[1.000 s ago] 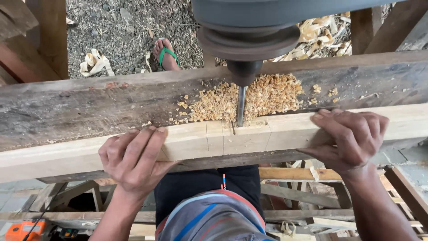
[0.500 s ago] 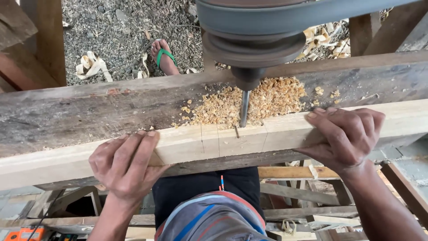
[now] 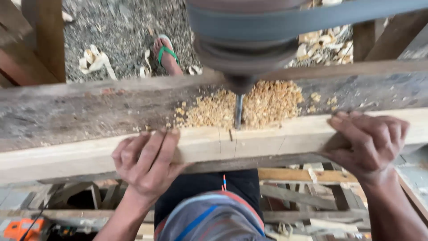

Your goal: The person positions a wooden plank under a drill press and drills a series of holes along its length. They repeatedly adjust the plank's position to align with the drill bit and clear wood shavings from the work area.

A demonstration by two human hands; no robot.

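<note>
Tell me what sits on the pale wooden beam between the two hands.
In the head view, between the left hand and right hand, the pale beam shows pencil lines and the drill bit, with wood chips just behind.

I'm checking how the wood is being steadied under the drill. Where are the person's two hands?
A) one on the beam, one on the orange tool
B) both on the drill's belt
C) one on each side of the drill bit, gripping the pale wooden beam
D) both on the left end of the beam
C: the left hand and right hand grip the pale wooden beam on either side of the drill bit, amid wood chips.
</note>
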